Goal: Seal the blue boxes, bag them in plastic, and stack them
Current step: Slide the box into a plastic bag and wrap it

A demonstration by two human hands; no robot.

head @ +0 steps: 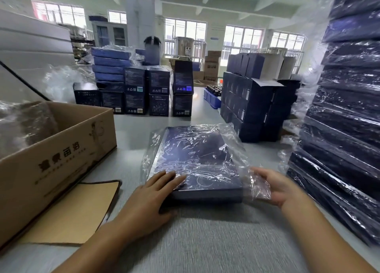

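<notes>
Left hand (156,192) was laid flat, fingers straight, on the near left corner of the blue box (197,159). Right hand (275,187) was held at the mouth of the plastic bag (236,137), with film over its fingers; a pinch could not be confirmed. The box was mostly bagged, mid-table (205,242). A bagged stack (339,129) was noted at right.

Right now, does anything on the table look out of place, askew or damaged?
Only the blue box: it lies slightly turned on the table, and its near edge is bare outside the wrinkled plastic bag, whose loose mouth the right hand holds. I see nothing spilled or damaged.
</notes>
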